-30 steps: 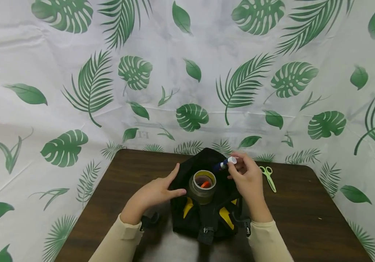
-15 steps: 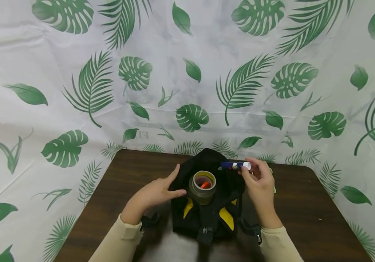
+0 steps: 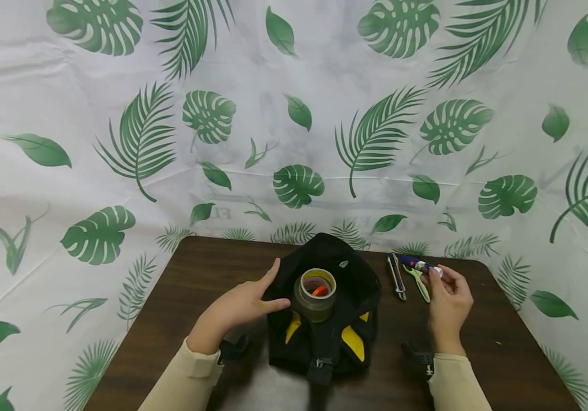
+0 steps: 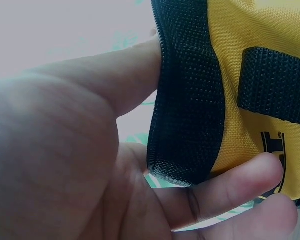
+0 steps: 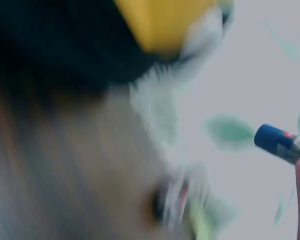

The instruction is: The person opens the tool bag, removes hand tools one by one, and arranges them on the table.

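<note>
A black-and-yellow tool bag [image 3: 335, 245] stands on the dark wooden table. My left hand [image 3: 237, 311] grips its left rim; in the left wrist view the black webbing edge [image 4: 187, 95] lies between the thumb and the other fingers, which reach along the yellow outer side. A roll of tape [image 3: 315, 311] sits upright at the bag's front, with something orange-red inside its ring. Off to the right of the bag, my right hand [image 3: 450, 308] pinches a blue glue stick [image 3: 416, 264] by its white-ended part. Its blue end [image 5: 275, 140] shows at the right wrist view's edge.
Between bag and right hand lies a utility knife [image 3: 397, 278]. Light green scissors [image 3: 419, 283] lie beside it, under and close to the glue stick. A leaf-patterned cloth [image 3: 253, 114] hangs behind the table [image 3: 479, 331]. The right wrist view is mostly blurred.
My right hand has carried the glue stick rightward, from above the bag's opening to above the scissors. The utility knife has come into view. The left hand holds its place on the rim.
</note>
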Available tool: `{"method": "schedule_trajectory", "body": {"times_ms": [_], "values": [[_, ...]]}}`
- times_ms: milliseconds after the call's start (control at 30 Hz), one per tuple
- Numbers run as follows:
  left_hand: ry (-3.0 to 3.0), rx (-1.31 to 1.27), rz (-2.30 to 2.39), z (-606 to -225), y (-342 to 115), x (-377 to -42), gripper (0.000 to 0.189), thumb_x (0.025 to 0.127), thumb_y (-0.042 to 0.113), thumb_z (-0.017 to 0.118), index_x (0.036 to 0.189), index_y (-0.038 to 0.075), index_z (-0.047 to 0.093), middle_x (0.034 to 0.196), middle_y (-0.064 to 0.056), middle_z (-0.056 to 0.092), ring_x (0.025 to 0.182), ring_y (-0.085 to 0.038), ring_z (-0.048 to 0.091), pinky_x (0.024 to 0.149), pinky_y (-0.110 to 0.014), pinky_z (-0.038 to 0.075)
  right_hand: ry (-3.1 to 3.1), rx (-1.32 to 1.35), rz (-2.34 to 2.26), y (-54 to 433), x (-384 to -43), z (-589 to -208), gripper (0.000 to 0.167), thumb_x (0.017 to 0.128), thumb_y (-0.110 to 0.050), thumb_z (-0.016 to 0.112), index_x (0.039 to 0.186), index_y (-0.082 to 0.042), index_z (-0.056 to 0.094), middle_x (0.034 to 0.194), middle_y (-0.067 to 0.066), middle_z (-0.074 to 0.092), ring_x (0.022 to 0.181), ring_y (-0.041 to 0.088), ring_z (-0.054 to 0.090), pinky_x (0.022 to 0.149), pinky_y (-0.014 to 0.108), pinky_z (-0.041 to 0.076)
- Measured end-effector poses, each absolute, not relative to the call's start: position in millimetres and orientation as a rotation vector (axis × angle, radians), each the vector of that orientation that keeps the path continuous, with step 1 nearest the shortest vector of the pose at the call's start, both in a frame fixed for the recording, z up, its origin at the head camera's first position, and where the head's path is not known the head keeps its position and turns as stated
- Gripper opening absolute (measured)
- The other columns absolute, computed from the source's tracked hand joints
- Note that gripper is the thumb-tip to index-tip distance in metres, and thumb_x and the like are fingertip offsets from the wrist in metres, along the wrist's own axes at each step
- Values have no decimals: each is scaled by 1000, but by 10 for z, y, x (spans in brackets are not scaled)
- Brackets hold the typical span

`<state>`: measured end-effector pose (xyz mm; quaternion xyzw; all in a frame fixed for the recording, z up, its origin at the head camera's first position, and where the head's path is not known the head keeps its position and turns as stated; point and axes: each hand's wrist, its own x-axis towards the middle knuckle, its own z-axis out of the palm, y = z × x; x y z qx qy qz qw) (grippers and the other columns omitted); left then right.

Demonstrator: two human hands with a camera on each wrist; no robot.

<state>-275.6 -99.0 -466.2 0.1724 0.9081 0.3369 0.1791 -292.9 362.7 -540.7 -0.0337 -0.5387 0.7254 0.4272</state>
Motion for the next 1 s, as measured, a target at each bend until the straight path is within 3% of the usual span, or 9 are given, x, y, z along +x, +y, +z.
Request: {"method": "schedule_trajectory", "body": {"times_ms": [167, 400, 600, 833, 1000], "values": [[2564, 470, 965, -4660, -1039, -2733, 102, 99, 74, 64, 175, 44, 3, 168, -17, 49, 148, -38, 59, 121, -63, 46, -1047, -282, 2017, 4104, -3015, -5784, 36, 89, 13, 82, 120, 21, 66, 95, 13, 69, 74, 18, 80, 71, 28, 66], [2554, 494, 958, -4645, -1018, -2711, 102, 100, 74, 63, 176, 42, 2, 167, -19, 50, 146, -40, 60, 119, -65, 47, -1022, -396, 2030, 4419, -2954, -5938, 38, 89, 21, 76, 125, 18, 64, 100, 12, 67, 84, 16, 77, 77, 26, 66], [2561, 503, 945, -4679, -951, -2742, 102, 98, 78, 61, 174, 46, 2, 170, -17, 48, 148, -40, 58, 120, -64, 46, -1679, -721, 1764, 4577, -2856, -5994, 38, 94, 2, 82, 129, 6, 67, 88, -11, 68, 77, -2, 65, 67, 10, 55], [2557, 496, 930, -4707, -929, -2753, 101, 98, 78, 61, 174, 46, 1, 170, -17, 47, 149, -40, 57, 121, -65, 46, -1829, -716, 1755, 4580, -2881, -5998, 42, 94, 1, 83, 130, 9, 63, 79, -11, 68, 61, 4, 73, 62, 18, 61], [2555, 498, 938, -4705, -925, -2748, 100, 100, 75, 62, 174, 45, 2, 169, -17, 48, 148, -40, 58, 120, -65, 46, -1924, -747, 1655, 4566, -2905, -5978, 47, 97, -3, 82, 138, 10, 64, 82, -18, 66, 69, -4, 70, 67, 13, 60]]}}
